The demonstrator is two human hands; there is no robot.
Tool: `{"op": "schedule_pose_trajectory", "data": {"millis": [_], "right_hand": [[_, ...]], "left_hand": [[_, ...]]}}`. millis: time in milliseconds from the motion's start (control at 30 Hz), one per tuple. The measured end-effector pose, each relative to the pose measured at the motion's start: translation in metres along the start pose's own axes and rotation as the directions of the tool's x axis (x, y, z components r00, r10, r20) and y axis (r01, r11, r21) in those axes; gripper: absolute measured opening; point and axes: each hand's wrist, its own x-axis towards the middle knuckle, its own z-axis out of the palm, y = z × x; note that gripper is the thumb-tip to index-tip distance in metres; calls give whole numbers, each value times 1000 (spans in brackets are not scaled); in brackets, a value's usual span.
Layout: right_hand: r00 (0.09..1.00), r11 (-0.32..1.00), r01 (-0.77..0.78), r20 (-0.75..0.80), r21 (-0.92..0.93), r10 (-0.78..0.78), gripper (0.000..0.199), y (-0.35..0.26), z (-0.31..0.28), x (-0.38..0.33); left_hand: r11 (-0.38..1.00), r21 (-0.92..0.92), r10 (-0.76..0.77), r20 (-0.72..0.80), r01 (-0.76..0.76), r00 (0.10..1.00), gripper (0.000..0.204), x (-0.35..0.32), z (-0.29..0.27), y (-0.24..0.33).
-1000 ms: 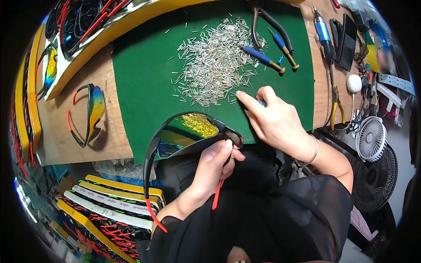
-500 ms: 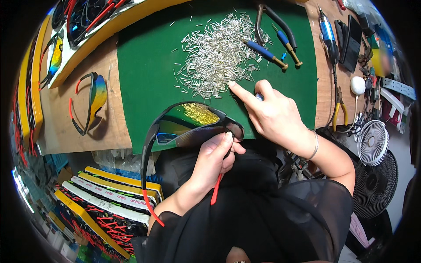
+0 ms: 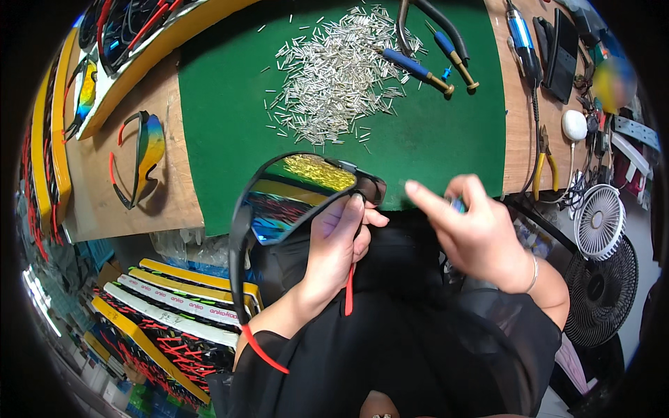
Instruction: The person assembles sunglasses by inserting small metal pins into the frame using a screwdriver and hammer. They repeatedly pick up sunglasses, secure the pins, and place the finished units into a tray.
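My left hand [image 3: 337, 240] grips a pair of sunglasses [image 3: 303, 182] near one hinge, with fingers wrapped round the frame. The sunglasses have a black frame, mirrored lenses and red temple tips; one temple hangs down over my left forearm. My right hand [image 3: 481, 230] is apart from them, to the right, with its index finger reaching toward the hinge and blurred by motion. Its other fingers curl round a small bluish thing, mostly hidden. Whether a pin sits at that fingertip is too blurred to tell. Beyond both hands, small metal pins [image 3: 341, 76] lie heaped on the green mat [image 3: 223, 104].
Two blue-handled screwdrivers [image 3: 418, 70] and dark-handled pliers [image 3: 446, 28] lie by the pins. Another pair of sunglasses [image 3: 148, 159] rests at left. Yellow-handled cutters [image 3: 545, 164], a blue electric screwdriver [image 3: 521, 38] and a white fan [image 3: 599, 221] are at right. Racks of glasses [image 3: 167, 320] stand lower left.
My right hand has drawn back from the edge of the pin heap, toward me and to the right. The sunglasses have tilted slightly in my left hand.
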Motion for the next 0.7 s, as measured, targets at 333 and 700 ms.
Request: {"op": "schedule_pose_trajectory", "data": {"millis": [333,700], "right_hand": [[978,933,170,-59,-316,-198,38,-9,34,-3],[974,950,160,-115,-270,-197,17,-4,34,6]], "left_hand": [[982,181,75,-99,-57,992,30,2,20,5],[989,142,64,-95,-51,993,31,3,18,5]]}}
